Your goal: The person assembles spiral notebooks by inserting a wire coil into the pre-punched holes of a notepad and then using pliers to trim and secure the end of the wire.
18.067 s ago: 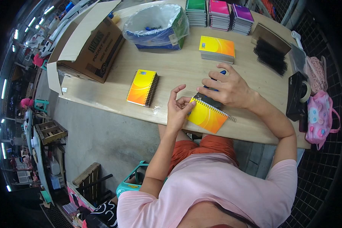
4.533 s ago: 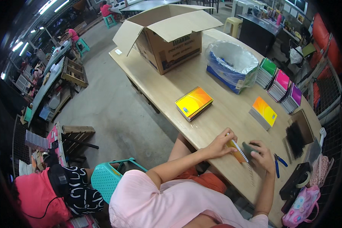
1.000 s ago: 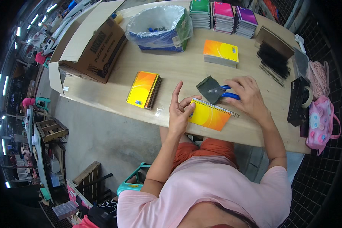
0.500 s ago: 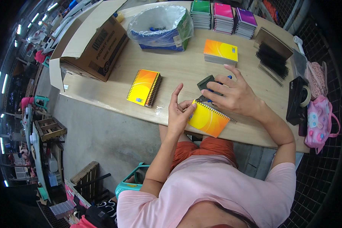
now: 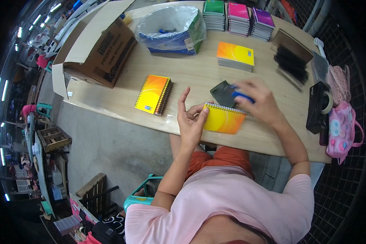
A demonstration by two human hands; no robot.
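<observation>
Between thumb and fingers, my left hand (image 5: 192,118) pinches the left end of a small yellow-and-orange spiral notebook (image 5: 224,120), its index finger pointing up. The notebook's coil runs along the far edge, and some coil sticks out past the right end. My right hand (image 5: 258,99), smeared by motion, holds blue-handled pliers (image 5: 244,96) over that coil. Just beyond the notebook lies a dark green flat block (image 5: 223,93). To the left sits a stack of bound yellow-and-orange notebooks (image 5: 153,94); farther back is a pile of similar covered pages (image 5: 236,57).
A cardboard box (image 5: 105,53) stands at the left, beside a plastic-lined bin (image 5: 171,44). Green, pink and purple notebook stacks (image 5: 238,20) line the back. Loose black coils (image 5: 290,65), a tape dispenser (image 5: 318,107) and a pink pouch (image 5: 340,129) are at the right.
My right hand has drawn the pliers away from the notebook's left corner, toward the right. The notebook has tilted so its coil edge lies more level. My left hand stays nearly in place.
</observation>
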